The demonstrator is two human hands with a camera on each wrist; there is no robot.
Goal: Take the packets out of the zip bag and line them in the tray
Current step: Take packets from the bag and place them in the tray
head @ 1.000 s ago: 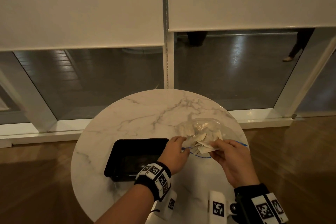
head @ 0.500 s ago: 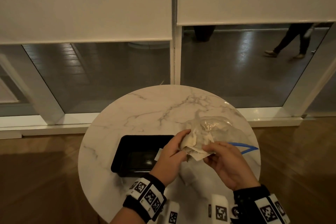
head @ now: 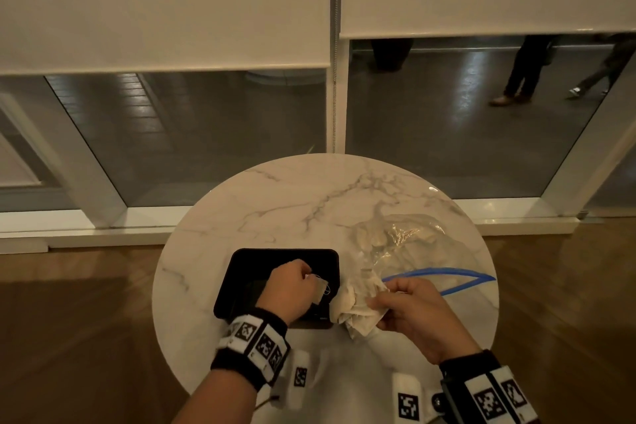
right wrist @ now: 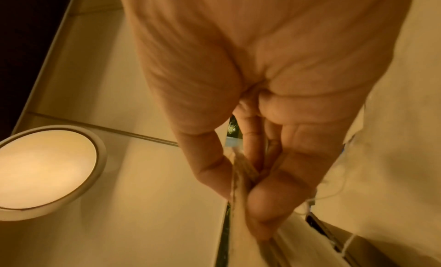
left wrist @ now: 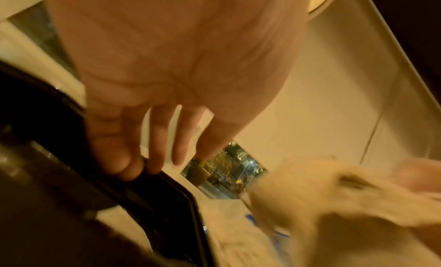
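A black tray (head: 261,265) sits on the near left of a round marble table (head: 309,196). My left hand (head: 303,280) hovers over the tray's right end and pinches one small pale packet (head: 320,292) with a thin string. In the left wrist view the tray (left wrist: 148,199) is a dark rim under the blurred fingers (left wrist: 155,139). My right hand (head: 385,299) grips a crumpled bunch of pale packets (head: 358,310) just right of the tray; the right wrist view shows thumb and fingers pinching them (right wrist: 241,174). The clear zip bag (head: 399,237) lies behind, its blue zip (head: 444,277) gaping.
The table's far half is bare marble. Its round edge drops to a wooden floor (head: 79,320) on all sides. A window wall with lowered blinds (head: 165,3) stands behind, and a person's legs (head: 516,76) show outside the glass.
My left hand has drawn one packet off the bunch and moved left over the tray. My right hand has pulled the bunch out of the bag toward me.
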